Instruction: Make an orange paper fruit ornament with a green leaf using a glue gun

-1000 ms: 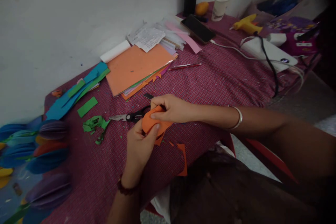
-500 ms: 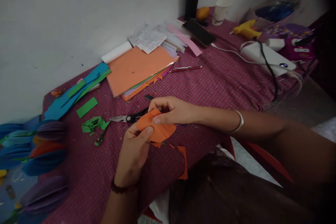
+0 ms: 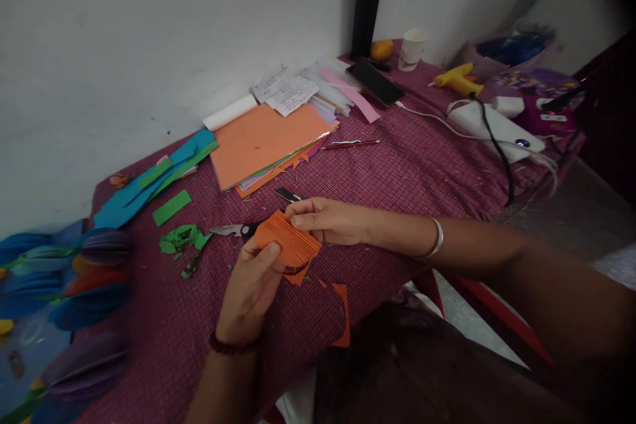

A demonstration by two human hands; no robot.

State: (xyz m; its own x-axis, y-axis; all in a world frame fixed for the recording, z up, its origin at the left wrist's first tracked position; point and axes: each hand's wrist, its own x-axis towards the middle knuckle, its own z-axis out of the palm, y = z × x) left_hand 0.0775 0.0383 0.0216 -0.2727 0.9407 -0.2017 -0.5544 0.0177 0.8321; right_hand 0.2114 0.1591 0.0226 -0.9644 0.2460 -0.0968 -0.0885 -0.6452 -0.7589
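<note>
Between my hands is a stack of orange paper pieces (image 3: 285,242), its layers fanned apart along the right edge. My left hand (image 3: 253,281) pinches the lower left side, thumb on top. My right hand (image 3: 325,220) grips the upper right edge with thumb and fingers. Scissors (image 3: 238,230) lie on the table just behind the stack, their handles partly hidden by my hands. A dark-handled tool (image 3: 287,195) shows beyond my right fingers. Orange paper offcuts (image 3: 342,315) rest near the table's front edge.
Green paper scraps (image 3: 183,242) and blue strips (image 3: 149,182) lie to the left, near folded paper decorations (image 3: 89,285). Behind my hands are orange sheets (image 3: 268,142) and a pencil (image 3: 350,144). A phone (image 3: 375,83), paper cup (image 3: 412,50), yellow glue gun (image 3: 458,79) and white power bank (image 3: 491,129) stand right.
My right thumb has moved from the middle of the orange stack to its upper right edge, and the layers now show more spread. The whole view has shifted slightly.
</note>
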